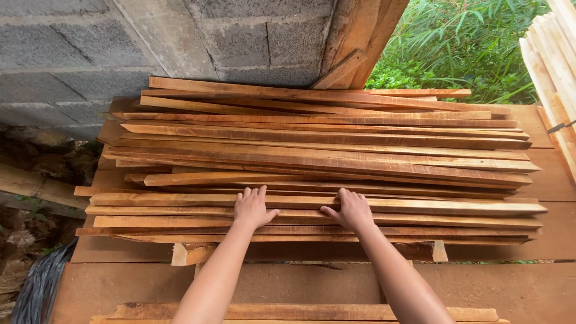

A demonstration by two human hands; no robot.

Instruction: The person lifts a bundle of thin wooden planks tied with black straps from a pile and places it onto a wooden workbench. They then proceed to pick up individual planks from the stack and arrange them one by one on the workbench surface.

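Block wall (pixel 72 48) behind, planks (pixel 324 156) stacked on boards.
My left hand (pixel 252 208) and right hand (pixel 353 210) lie open on near planks, gripping nothing; nothing lifted yet.

A grey concrete-block wall (pixel 90 42) closes the back, with timber boards (pixel 360 42) leaning in its corner. Green foliage (pixel 462 42) shows in daylight on the right, beside pale stacked planks (pixel 555 60). Dark plastic sheeting (pixel 39 285) lies lower left over rough, stony ground (pixel 24 240).
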